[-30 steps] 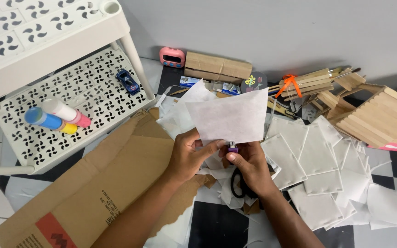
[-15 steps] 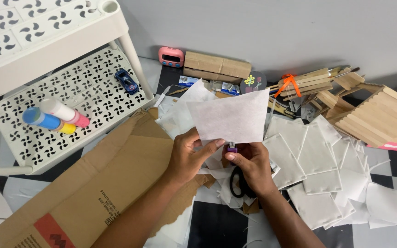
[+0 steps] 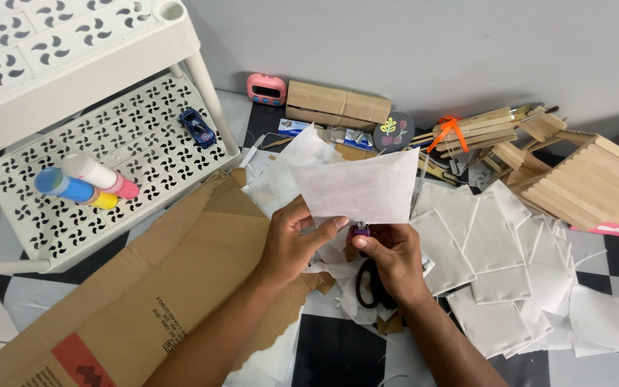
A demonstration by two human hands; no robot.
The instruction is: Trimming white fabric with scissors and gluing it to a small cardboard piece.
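Left hand [image 3: 296, 244] pinches lower-left edge of white paper sheet [image 3: 358, 188], held up above floor. Right hand [image 3: 390, 259] grips scissors [image 3: 368, 276], black handles, blades at sheet's bottom edge; cut appears barely begun. Cut white squares [image 3: 494, 251] piled at right: many done. Flattened cardboard [image 3: 173, 287] at left. White shelf rack [image 3: 102, 154] holds coloured tubes [image 3: 84, 180], toy car [image 3: 197, 127].

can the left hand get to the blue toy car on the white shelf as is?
Probably not at once. The left hand is pinching the white paper sheet. The blue toy car sits uncovered on the white shelf, with only flat cardboard between, so the path looks free.
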